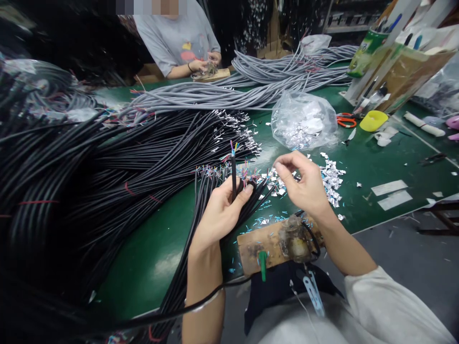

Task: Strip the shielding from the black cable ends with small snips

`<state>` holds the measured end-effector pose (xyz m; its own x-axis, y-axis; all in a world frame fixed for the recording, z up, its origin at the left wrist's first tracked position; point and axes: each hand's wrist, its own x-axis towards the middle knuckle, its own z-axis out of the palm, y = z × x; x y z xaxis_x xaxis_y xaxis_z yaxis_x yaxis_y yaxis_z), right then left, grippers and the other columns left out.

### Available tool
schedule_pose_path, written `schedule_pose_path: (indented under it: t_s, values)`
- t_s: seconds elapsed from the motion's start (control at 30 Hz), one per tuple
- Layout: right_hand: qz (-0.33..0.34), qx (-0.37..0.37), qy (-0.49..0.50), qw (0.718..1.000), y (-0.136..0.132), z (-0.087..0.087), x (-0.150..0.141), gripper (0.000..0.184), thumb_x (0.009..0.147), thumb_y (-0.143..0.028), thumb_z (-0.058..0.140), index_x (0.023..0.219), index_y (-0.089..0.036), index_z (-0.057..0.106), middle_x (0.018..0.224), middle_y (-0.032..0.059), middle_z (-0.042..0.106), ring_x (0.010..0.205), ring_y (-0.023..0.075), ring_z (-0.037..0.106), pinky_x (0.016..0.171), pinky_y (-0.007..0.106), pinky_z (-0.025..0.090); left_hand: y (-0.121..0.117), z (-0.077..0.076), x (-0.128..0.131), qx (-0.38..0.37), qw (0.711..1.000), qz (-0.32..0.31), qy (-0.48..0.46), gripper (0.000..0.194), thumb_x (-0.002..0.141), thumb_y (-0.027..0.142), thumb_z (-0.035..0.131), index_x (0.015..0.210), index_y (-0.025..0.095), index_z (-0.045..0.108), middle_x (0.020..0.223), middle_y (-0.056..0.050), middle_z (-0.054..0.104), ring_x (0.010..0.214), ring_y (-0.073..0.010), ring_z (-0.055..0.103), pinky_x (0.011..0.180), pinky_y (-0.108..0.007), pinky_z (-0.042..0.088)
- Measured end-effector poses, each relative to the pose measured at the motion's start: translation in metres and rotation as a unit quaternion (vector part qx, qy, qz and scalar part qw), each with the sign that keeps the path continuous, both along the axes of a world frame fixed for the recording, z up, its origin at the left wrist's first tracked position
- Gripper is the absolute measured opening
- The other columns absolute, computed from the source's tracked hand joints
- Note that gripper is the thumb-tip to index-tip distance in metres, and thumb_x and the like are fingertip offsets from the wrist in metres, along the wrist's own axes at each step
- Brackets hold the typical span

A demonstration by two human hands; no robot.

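While the left hand grasps a black cable beyond the wooden board, the right hand curls there too, holding what I cannot tell.

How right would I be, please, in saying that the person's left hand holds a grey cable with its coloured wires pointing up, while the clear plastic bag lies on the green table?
Not quite: the head view shows that the cable in the left hand is black, not grey. Its coloured wires do point up, and the clear plastic bag does lie on the green table.
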<state>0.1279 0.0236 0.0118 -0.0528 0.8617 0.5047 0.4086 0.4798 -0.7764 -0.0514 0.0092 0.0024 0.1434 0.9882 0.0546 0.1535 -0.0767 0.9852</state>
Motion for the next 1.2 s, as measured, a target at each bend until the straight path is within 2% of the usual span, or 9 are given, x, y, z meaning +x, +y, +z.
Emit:
schedule_pose_path:
  t_s: [0.1,0.17,0.23,0.33,0.47,0.63,0.87,1.2]
  values:
    - [0.02,0.059,-0.021,0.998,-0.0031,0.0038,-0.0043,0.012,0.082,-0.029,0.06,0.091,-0.021,0.063,0.092,0.0034,0.064,0.088,0.017,0.055,0.081,0.035,0.042,0.0004,-0.0036,-0.0002,0.019,1.0,-0.014,0.019,0.025,0.079,0.038,0.063,0.084,0.015,0.07,0.09,-0.006,0.066,0.086,-0.0176,0.059,0.077,-0.027,0.047]
    - [0.046,0.062,-0.045,0.996,-0.0043,0.0039,-0.0068,0.01,0.081,-0.029,0.062,0.088,-0.022,0.064,0.091,0.0029,0.065,0.089,0.0179,0.056,0.085,0.038,0.041,-0.0007,-0.0051,0.0009,0.023,0.999,-0.016,0.021,0.023,0.076,0.037,0.067,0.08,0.014,0.07,0.085,-0.006,0.067,0.08,-0.0169,0.06,0.073,-0.027,0.048]
    - [0.045,0.057,-0.047,0.996,-0.0041,0.0018,-0.008,0.006,0.083,-0.026,0.06,0.083,-0.022,0.064,0.085,0.0023,0.065,0.085,0.0171,0.056,0.084,0.037,0.041,-0.0024,-0.0047,0.0021,0.02,1.0,-0.002,0.017,0.023,0.071,0.035,0.072,0.081,0.015,0.072,0.082,-0.005,0.069,0.075,-0.0161,0.062,0.07,-0.026,0.049]
    - [0.031,0.047,-0.044,0.997,-0.0025,-0.0018,-0.0077,0.009,0.084,-0.023,0.057,0.078,-0.02,0.062,0.079,0.0028,0.063,0.081,0.0166,0.055,0.079,0.035,0.043,-0.0051,-0.001,0.0027,0.014,0.999,0.05,-0.001,0.026,0.064,0.032,0.077,0.083,0.015,0.073,0.08,-0.004,0.072,0.073,-0.0166,0.064,0.068,-0.026,0.052]
    - [0.056,0.028,-0.032,0.998,-0.0022,-0.0007,-0.0074,0.012,0.085,-0.025,0.055,0.078,-0.02,0.063,0.079,0.0027,0.063,0.08,0.0163,0.056,0.077,0.035,0.043,-0.0074,0.0035,0.0023,0.004,0.997,0.076,-0.011,0.025,0.063,0.031,0.078,0.082,0.015,0.074,0.071,-0.003,0.072,0.061,-0.0148,0.064,0.059,-0.024,0.052]
    - [0.083,0.019,0.007,0.996,-0.0039,0.0027,-0.0097,0.01,0.082,-0.029,0.06,0.078,-0.021,0.064,0.081,0.0018,0.065,0.08,0.0157,0.056,0.08,0.036,0.043,-0.0085,0.0029,0.0038,0.02,0.998,0.067,-0.004,0.022,0.063,0.03,0.078,0.079,0.016,0.074,0.067,-0.002,0.071,0.058,-0.0139,0.063,0.056,-0.024,0.052]
    - [0.11,-0.034,0.06,0.991,-0.0023,-0.0023,-0.0112,0.021,0.084,-0.028,0.057,0.066,-0.018,0.058,0.067,0.0001,0.056,0.068,0.0125,0.05,0.066,0.03,0.04,-0.008,0.0031,0.0054,0.011,0.999,0.039,-0.011,0.018,0.067,0.029,0.074,0.077,0.014,0.072,0.054,0.001,0.064,0.045,-0.0089,0.055,0.045,-0.018,0.045]
    - [0.109,-0.044,0.071,0.99,-0.0018,-0.0035,-0.01,0.023,0.085,-0.03,0.057,0.065,-0.018,0.056,0.066,-0.0002,0.056,0.068,0.0119,0.048,0.065,0.029,0.039,-0.0091,0.0037,0.0039,-0.003,0.999,-0.03,-0.033,0.024,0.076,0.035,0.067,0.075,0.011,0.066,0.055,-0.002,0.064,0.047,-0.0093,0.058,0.048,-0.019,0.048]
